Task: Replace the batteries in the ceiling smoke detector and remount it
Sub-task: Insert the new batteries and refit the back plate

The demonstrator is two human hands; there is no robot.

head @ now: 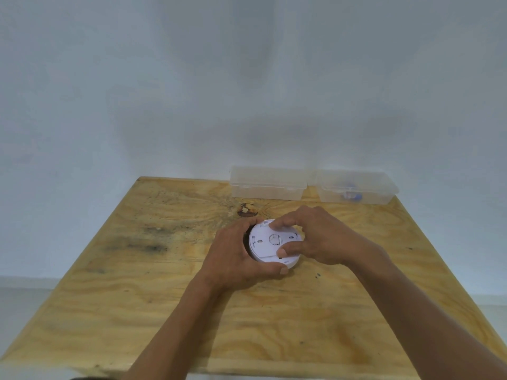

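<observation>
A round white smoke detector (267, 244) lies back side up on the wooden table (137, 283), near its middle. My left hand (233, 253) grips its left rim, fingers curled over the far edge and thumb under the near edge. My right hand (315, 239) holds the back plate from the right, with fingertips on the far rim and the thumb pressing the near part of the plate. Slots and a round centre part show on the plate. No batteries are visible in the detector.
Two clear plastic boxes stand at the table's far edge against the white wall: a left box (267, 183) that looks empty and a right box (356, 187) with small blue items inside. A dark knot (248, 209) marks the wood behind the detector.
</observation>
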